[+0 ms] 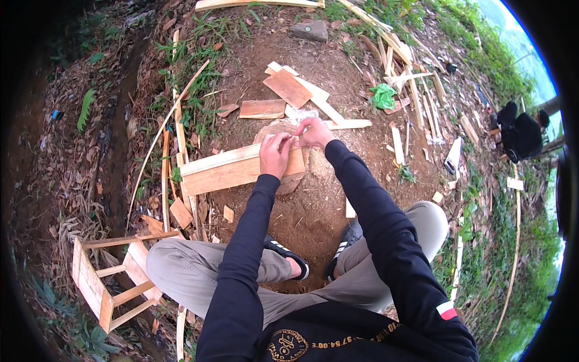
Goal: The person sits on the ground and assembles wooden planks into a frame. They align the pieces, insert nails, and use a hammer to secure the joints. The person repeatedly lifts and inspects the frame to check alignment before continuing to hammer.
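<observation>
A light wooden board [226,176] lies across a low stump or stone [291,183], with a narrow wooden strip [220,158] along its far edge. My left hand [275,155] rests on the board near its right end, fingers bent and pinched together. Just beyond it, my right hand [315,133] is closed too, its fingertips meeting those of the left. Whatever small thing sits between the fingertips is too tiny to make out. A crumpled clear plastic bag [301,114] lies just past the right hand.
Loose planks [289,88] lie beyond the stump. To the right are a green plastic bag [383,96], a pile of wood strips [416,99] and a handsaw [453,155]. A small wooden frame with crossbars [113,297] stands by my left knee. A grey stone [309,30] sits far ahead.
</observation>
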A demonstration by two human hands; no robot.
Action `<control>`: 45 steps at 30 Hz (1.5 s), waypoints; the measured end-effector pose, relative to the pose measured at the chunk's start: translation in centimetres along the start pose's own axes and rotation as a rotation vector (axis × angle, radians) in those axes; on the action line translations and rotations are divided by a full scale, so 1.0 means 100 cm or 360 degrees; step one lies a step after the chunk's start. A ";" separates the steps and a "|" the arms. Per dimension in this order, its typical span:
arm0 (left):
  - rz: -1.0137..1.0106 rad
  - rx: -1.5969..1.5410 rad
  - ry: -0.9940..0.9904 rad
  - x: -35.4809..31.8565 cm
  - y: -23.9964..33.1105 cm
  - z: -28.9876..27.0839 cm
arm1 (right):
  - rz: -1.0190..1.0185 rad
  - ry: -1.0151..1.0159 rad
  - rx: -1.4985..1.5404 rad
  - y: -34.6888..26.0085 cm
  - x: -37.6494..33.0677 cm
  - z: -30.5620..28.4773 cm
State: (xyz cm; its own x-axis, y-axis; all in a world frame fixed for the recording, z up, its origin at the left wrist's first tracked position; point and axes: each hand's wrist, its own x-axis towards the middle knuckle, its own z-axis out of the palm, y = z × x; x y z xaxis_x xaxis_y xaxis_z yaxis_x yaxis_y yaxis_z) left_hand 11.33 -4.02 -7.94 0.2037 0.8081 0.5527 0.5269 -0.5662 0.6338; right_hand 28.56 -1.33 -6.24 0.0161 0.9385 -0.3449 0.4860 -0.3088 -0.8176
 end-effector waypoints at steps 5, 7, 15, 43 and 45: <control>0.0003 0.0002 0.0039 -0.001 -0.001 0.001 | -0.0001 0.0036 0.0062 -0.001 0.001 0.002; -0.0001 0.0005 0.0031 -0.002 0.000 0.000 | 0.0002 0.0030 0.0083 0.000 0.002 0.002; -0.0035 -0.0023 0.0027 0.000 0.001 -0.001 | -0.0022 0.0030 0.0095 0.001 0.002 0.002; -0.0101 0.0013 -0.0072 -0.002 0.002 0.005 | 0.0089 0.0137 0.1155 0.058 0.010 -0.149; -0.0128 0.0067 -0.0047 -0.007 -0.004 0.006 | 0.0235 0.0413 0.0753 0.072 0.017 -0.190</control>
State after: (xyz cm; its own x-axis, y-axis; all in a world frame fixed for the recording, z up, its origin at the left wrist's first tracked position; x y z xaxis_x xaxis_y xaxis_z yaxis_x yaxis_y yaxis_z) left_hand 11.44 -4.27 -8.93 0.1833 0.8556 0.4840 0.5766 -0.4923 0.6520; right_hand 48.70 1.02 -3.97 0.2978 0.8689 -0.3953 0.0181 -0.4192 -0.9077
